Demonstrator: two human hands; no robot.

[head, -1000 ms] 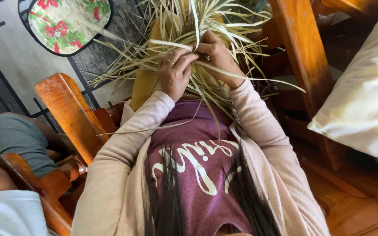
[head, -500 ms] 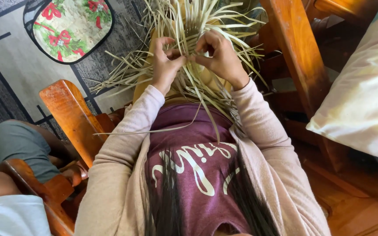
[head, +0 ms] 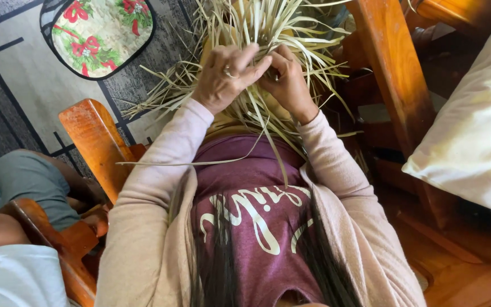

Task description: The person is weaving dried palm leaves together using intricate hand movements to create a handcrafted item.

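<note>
A loose bundle of pale dried leaf strips (head: 291, 34) fans out over my lap. My left hand (head: 223, 77), with a ring on one finger, lies on top of the strips and pinches some between thumb and fingers. My right hand (head: 288, 79) is curled tight against it, gripping strips from the other side. The fingertips of both hands meet at the middle of the bundle. One long strip (head: 200, 163) trails across my purple shirt. Pale pink sleeves cover both arms.
A wooden chair arm (head: 95, 142) rises at my left, a thick wooden post (head: 396, 85) at my right. A cream cushion (head: 473, 136) lies far right. A flowered pad (head: 100, 34) sits on the grey floor. Another person's leg in grey shorts (head: 24, 182) is at left.
Both hands stay together on the strips and have shifted slightly right in view; the left fingers now spread over the bundle, the right hand is more closed.
</note>
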